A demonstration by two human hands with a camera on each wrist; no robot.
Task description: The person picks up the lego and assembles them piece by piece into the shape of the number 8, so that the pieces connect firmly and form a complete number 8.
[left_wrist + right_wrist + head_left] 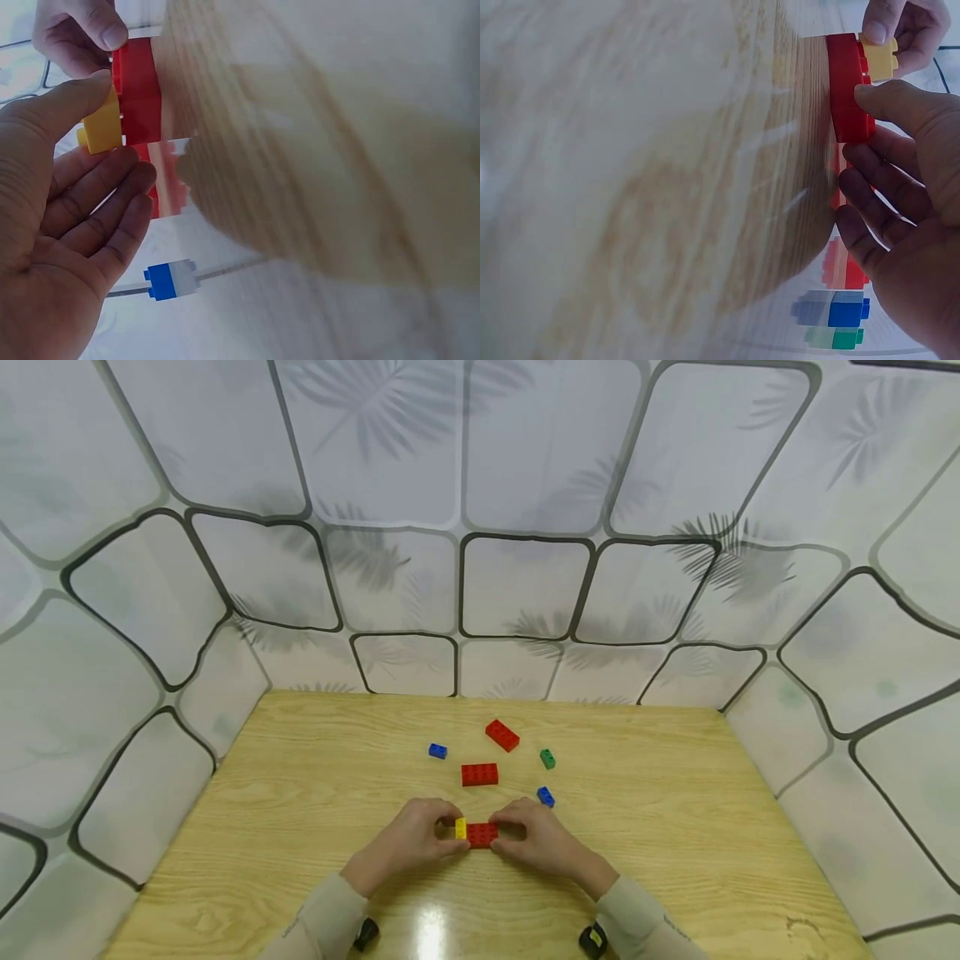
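Note:
My left hand (423,837) pinches a small yellow toy brick (461,829) between thumb and fingers. The yellow brick sits over the left end of a red toy brick (482,836) lying on the table; in the left wrist view the yellow brick (104,124) is against the red one's studded top. Whether the studs are fully pressed in, I cannot tell. At the red brick's right end my right hand (538,839) grips it, thumb (892,101) on the near side and fingers on the far side.
Beyond the hands on the wooden table (315,793) lie a red brick (480,774) and another red brick (502,735). A blue brick (438,751) is at the left; a green brick (547,759) and a second blue brick (546,797) are at the right. Patterned cloth walls surround the table.

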